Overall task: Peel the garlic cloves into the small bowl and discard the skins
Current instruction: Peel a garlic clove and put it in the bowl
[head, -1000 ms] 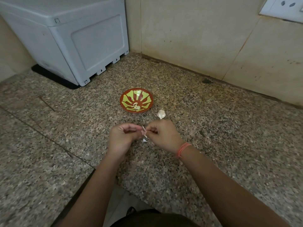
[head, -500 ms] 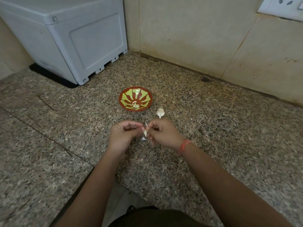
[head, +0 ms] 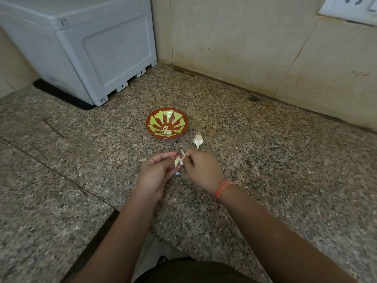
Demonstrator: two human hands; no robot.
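A pale garlic clove [head: 177, 161] is pinched in the fingertips of my left hand [head: 157, 174]. My right hand [head: 201, 169], with an orange band at the wrist, pinches a strip of papery skin [head: 183, 153] sticking up from the clove. Both hands hover over the granite counter [head: 275, 160], just in front of the small red and green bowl [head: 166, 123], which holds a few peeled cloves [head: 166, 130]. A piece of garlic bulb [head: 198, 139] lies right of the bowl. A scrap of skin [head: 177, 174] lies on the counter under my hands.
A large grey plastic box [head: 87, 48] stands at the back left on a black mat. Beige tiled walls close off the corner behind the bowl. A white socket plate [head: 350, 6] is at the top right. The counter's front edge has a notch near my body.
The skin has come further away from the clove, so more of the bare clove shows between my fingertips. Both hands stay in the same spot in front of the bowl.
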